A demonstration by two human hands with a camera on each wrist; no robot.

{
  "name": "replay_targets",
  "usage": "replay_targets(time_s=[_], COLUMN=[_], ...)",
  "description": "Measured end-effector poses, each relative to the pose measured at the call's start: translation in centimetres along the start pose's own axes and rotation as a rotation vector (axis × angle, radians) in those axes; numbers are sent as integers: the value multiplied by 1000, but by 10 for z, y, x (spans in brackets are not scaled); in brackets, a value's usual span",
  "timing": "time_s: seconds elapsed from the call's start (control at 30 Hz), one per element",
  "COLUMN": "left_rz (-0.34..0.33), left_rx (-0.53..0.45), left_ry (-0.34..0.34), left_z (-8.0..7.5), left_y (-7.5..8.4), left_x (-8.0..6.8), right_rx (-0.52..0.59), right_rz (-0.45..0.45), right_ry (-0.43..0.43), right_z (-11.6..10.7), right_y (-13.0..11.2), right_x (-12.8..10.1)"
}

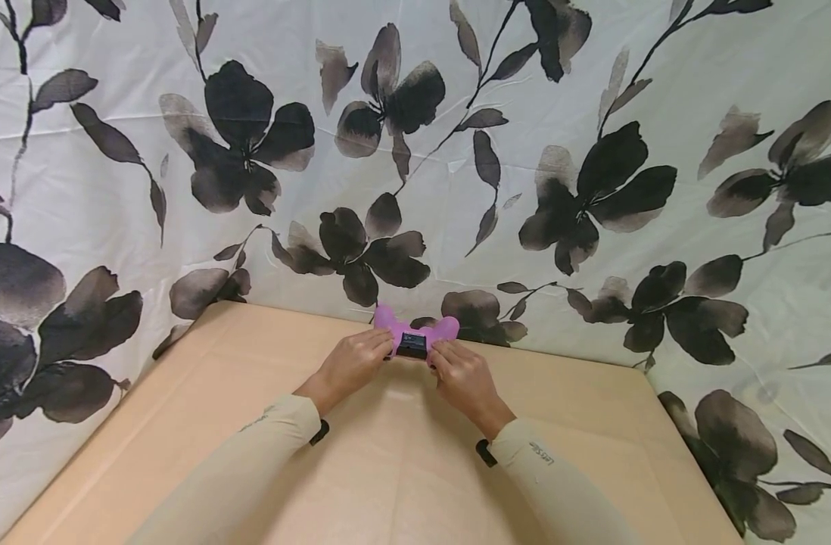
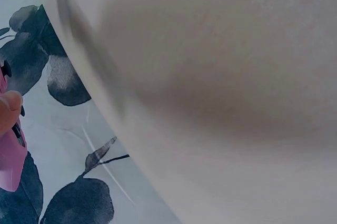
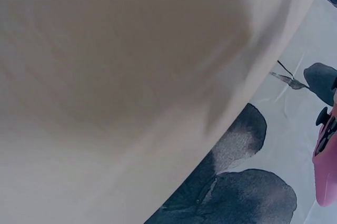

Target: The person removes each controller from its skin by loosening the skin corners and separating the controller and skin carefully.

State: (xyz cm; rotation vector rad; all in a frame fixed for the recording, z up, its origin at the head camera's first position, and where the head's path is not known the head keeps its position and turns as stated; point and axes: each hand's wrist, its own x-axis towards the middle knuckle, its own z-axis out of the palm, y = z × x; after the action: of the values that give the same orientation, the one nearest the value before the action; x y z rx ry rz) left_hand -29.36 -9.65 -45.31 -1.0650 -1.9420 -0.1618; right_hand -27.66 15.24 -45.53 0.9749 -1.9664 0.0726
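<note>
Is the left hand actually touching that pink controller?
Touching. In the head view the left hand has its fingers on the pink controller at its left side; the left wrist view shows a fingertip against the pink shell.

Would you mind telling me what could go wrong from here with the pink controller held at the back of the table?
The pink controller is gripped only at its ends by the left hand and right hand, so it might slip. It sits close to the flowered cloth, which could snag.

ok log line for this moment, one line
left hand: grips pink controller | right hand: grips same | place: far edge of tan table | behind: floral cloth
</note>
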Motion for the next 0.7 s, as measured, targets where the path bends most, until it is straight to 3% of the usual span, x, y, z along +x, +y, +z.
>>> replay_targets(time_s=[0.7], left_rz=[-42], left_rx=[-27], left_ry=[-91], left_z=[7], left_y=[6], left_x=[-14], right_rx=[13], right_rz=[11], right_ry=[-53], right_z=[10], right_y=[-7], right_x=[-12])
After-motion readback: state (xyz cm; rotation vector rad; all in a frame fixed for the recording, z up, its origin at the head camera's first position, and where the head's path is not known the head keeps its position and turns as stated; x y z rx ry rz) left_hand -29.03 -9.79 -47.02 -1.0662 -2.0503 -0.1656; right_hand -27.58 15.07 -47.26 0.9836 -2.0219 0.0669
